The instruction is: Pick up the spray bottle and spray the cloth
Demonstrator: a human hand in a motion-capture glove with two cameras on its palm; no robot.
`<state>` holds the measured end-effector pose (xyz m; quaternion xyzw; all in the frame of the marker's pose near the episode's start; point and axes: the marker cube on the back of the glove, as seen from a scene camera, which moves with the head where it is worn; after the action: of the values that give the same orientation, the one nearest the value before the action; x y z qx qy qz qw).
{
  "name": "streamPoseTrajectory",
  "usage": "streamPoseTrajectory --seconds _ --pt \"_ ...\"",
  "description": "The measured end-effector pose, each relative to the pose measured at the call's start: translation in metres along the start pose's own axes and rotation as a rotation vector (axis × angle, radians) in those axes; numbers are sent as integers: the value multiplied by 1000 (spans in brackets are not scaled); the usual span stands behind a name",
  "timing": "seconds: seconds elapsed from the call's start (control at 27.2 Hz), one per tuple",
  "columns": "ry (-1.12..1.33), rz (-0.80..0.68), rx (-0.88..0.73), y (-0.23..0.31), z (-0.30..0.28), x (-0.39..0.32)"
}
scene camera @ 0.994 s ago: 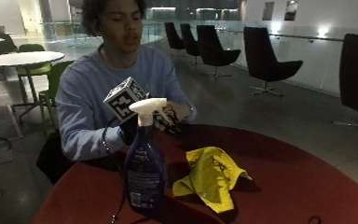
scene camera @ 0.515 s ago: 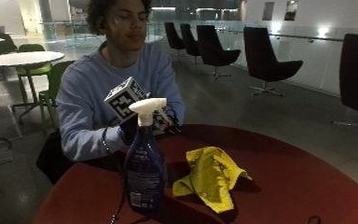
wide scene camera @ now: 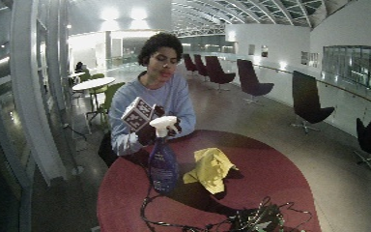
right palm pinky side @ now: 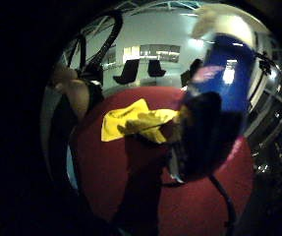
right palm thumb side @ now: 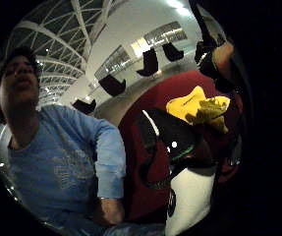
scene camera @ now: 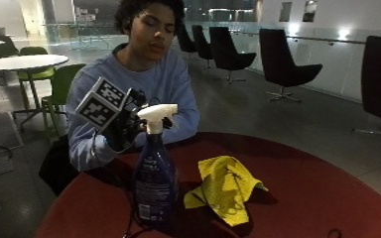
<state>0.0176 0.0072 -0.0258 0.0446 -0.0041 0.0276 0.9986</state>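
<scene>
A blue spray bottle (scene camera: 154, 183) with a white spray head (scene camera: 158, 111) stands upright on the round red table (scene camera: 322, 198), near the person. My gloved right hand (scene camera: 121, 131) is at the bottle's neck just under the head, and its fingers curl round the neck. A crumpled yellow cloth (scene camera: 226, 186) lies on the table beside the bottle, a short way off. Both palm views show the bottle close: the blue body (right palm pinky side: 224, 73) and the white head (right palm thumb side: 192, 196). The cloth (right palm pinky side: 130, 120) lies beyond it. The wide outside view shows the same bottle (wide scene camera: 163, 166), hand (wide scene camera: 148, 133) and cloth (wide scene camera: 210, 166).
The person's other arm, in a blue sleeve (right palm thumb side: 108, 147), rests at the table's edge. Dark chairs (scene camera: 283, 64) stand along the wall behind. A white table (scene camera: 19, 62) with green chairs stands further back.
The hand has turned and shifted a little at the bottle's neck. The bottle still stands in the same spot and the cloth has not moved.
</scene>
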Motion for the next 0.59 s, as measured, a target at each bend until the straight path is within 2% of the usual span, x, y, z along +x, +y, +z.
streamPoseTrajectory --seconds 0.15,0.4,0.52,0.59 --pt "-86 117 141 12 -27 25" --pt "-417 438 384 22 -46 75" --pt "-551 503 419 27 -49 95" --pt "-612 536 389 36 -49 103"
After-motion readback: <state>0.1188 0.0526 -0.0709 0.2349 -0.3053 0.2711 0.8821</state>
